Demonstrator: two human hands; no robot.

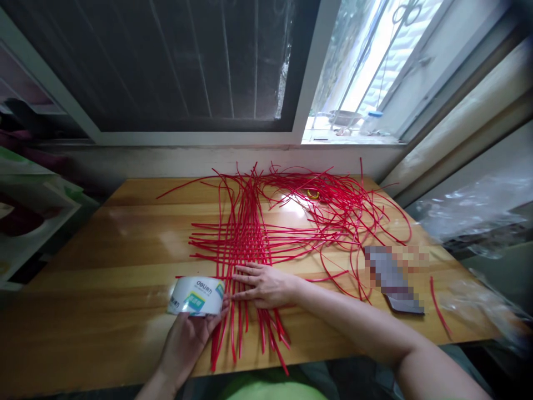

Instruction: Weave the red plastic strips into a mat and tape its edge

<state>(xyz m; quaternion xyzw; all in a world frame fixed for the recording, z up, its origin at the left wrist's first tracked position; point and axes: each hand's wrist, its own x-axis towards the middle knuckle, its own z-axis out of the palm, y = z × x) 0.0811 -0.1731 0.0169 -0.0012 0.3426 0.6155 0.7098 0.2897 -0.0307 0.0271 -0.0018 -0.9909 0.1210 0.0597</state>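
Note:
Many thin red plastic strands (pixel 250 241) cross each other in a woven patch near the middle of the wooden table. Their loose ends reach toward me, to the left, and in a tangle at the far right. My right hand (pixel 264 286) lies flat on the near part of the weave, fingers spread and pointing left. At the weave's near left side, my left hand (pixel 194 330) grips a roll of tape (pixel 199 296) with a white, green and blue printed inner core. The roll stands on its edge, partly over the strands' left ends.
A dark flat object, blurred out, (pixel 393 283) lies on the table (pixel 104 289) at the right, with one loose red strand (pixel 439 308) beyond it. A small yellow ring-like item (pixel 313 194) sits among the tangle. Clear plastic wrapping (pixel 478 216) hangs by the right edge. A window stands behind.

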